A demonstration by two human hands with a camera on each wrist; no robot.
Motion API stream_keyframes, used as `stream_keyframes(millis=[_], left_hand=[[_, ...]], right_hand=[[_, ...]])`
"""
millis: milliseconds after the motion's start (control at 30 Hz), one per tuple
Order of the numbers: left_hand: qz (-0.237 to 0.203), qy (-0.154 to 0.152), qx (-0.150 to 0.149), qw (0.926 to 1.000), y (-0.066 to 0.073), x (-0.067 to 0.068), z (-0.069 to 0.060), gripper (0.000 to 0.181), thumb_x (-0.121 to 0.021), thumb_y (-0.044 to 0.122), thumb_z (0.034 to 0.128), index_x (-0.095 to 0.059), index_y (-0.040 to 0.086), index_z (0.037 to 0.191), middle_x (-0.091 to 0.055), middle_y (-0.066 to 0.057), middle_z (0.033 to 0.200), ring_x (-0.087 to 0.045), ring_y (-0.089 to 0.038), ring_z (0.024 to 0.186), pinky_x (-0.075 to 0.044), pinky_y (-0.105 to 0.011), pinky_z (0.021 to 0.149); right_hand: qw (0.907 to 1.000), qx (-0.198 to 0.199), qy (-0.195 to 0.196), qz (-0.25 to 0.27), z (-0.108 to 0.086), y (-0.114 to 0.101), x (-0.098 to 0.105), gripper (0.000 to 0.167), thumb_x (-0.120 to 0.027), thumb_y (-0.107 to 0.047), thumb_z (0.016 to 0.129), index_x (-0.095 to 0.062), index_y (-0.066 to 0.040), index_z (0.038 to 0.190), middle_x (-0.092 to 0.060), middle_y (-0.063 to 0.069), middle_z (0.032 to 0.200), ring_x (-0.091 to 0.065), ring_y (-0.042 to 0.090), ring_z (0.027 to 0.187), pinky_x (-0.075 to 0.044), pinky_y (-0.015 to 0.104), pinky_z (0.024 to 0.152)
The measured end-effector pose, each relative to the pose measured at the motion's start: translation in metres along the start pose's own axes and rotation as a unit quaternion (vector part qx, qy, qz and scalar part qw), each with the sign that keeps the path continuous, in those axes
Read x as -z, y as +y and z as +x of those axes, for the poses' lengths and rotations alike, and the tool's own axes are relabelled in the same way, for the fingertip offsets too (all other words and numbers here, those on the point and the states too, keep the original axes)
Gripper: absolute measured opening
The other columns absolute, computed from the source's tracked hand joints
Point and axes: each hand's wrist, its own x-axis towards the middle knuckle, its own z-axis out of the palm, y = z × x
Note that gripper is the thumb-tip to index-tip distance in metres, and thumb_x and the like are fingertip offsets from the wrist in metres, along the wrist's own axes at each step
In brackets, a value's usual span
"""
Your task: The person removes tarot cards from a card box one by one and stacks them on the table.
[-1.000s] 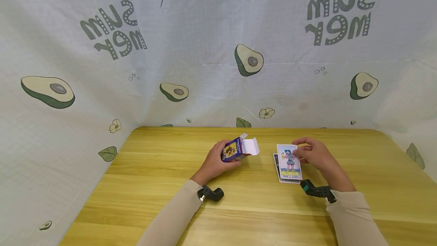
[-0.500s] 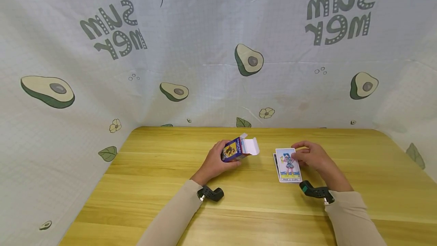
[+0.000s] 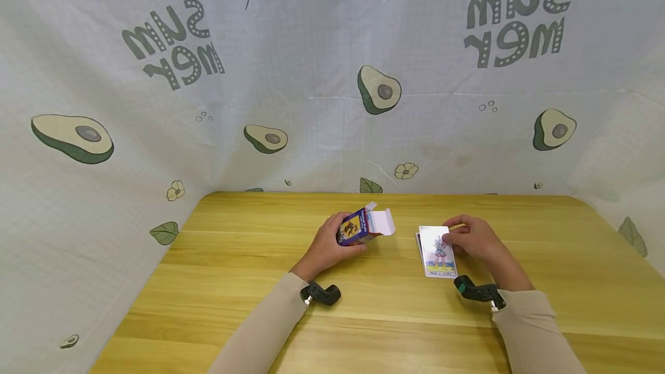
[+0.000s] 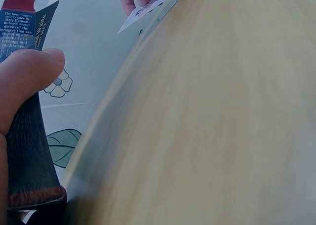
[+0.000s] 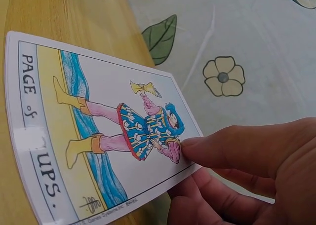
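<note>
My left hand grips a purple-blue tarot card box, its white end flap open toward the right. In the left wrist view the thumb lies across the box's printed side. My right hand pinches a Page of Cups tarot card by its right edge, thumb on the picture and fingers underneath. A layered edge shows along the card's lower end in the right wrist view; how many cards I hold I cannot tell. Below it another card lies on the table, mostly covered.
The wood-grain table stretches around both hands. Behind it and at the sides hangs a pale cloth printed with avocados, leaves and lettering. Black camera mounts sit on both wrists.
My right hand has drawn the Page of Cups card slightly left and nearer, so it covers more of the lower card. Glare now whitens its picture. The left hand and box stay put.
</note>
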Motion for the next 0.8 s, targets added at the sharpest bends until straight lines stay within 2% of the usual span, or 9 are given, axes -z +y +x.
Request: stream_keyframes(millis=[300,567,800], left_hand=[[-0.003,0.0,-0.004,1.0,0.0027,0.0011,0.0,0.069,-0.08,0.039,0.0769,-0.048,0.019,0.134,-0.054,0.002,0.116,-0.05,-0.014,0.101,-0.046,-0.03,0.083],[-0.005,-0.001,-0.008,1.0,0.0015,0.0011,0.0003,0.067,-0.08,0.039,0.0771,-0.049,0.019,0.133,-0.055,0.002,0.116,-0.05,-0.014,0.1,-0.045,-0.03,0.082],[-0.006,-0.001,-0.002,1.0,0.0008,0.0004,0.0006,0.067,-0.08,0.038,0.0764,-0.049,0.02,0.133,-0.054,0.004,0.114,-0.05,-0.013,0.1,-0.045,-0.03,0.083]], right_hand=[[0.9997,-0.001,0.003,-0.026,0.0015,0.0005,-0.0014,0.039,-0.065,-0.011,0.09,-0.052,0.009,0.121,-0.06,0.027,0.104,-0.06,0.024,0.078,-0.053,0.028,0.065],[0.9991,-0.007,0.009,-0.042,0.0033,0.0023,-0.0036,0.038,-0.065,-0.011,0.09,-0.053,0.007,0.121,-0.058,0.024,0.102,-0.058,0.026,0.08,-0.052,0.025,0.066],[0.9984,-0.006,0.013,-0.056,0.0034,0.0036,-0.005,0.038,-0.066,-0.012,0.09,-0.055,0.007,0.12,-0.058,0.024,0.101,-0.056,0.026,0.079,-0.05,0.027,0.065]])
